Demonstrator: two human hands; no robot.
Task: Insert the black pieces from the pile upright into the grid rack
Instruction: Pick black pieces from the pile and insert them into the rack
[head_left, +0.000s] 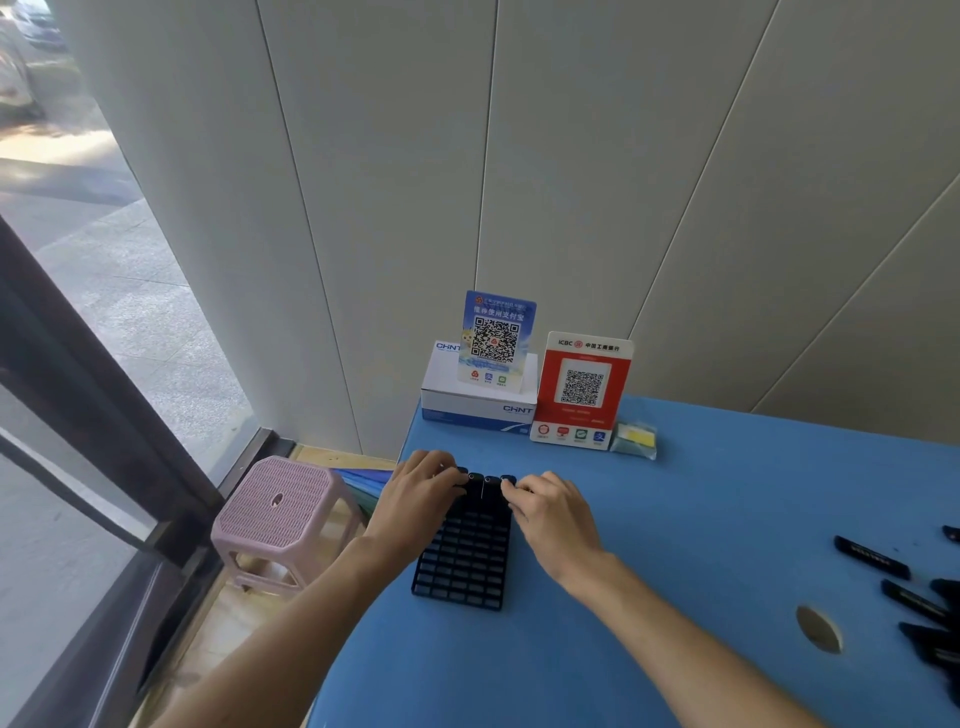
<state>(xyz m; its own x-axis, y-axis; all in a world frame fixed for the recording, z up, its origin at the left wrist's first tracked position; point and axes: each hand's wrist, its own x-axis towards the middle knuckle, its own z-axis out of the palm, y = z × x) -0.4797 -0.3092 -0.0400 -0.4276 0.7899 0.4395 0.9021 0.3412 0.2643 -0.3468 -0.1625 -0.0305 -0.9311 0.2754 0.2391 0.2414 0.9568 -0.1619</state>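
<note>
Head view: the black grid rack (460, 558) lies flat near the left edge of the blue desk (675, 519). Both hands meet at its far end; the left hand (423, 491) and right hand (553, 512) have fingers curled onto the black pieces (485, 480) standing upright in the far row. The pile (914, 608) of loose pieces lies at the desk's right edge. A white box (478, 402) and two QR stands occupy the far-left corner.

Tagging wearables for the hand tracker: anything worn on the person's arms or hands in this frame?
Nothing visible. The left hand and right hand are bare: no gloves, rings, watch or wristband that can be seen. Both forearms are uncovered right to the bottom edge of the frame, with no sleeve in view. No markings or straps show.
</note>
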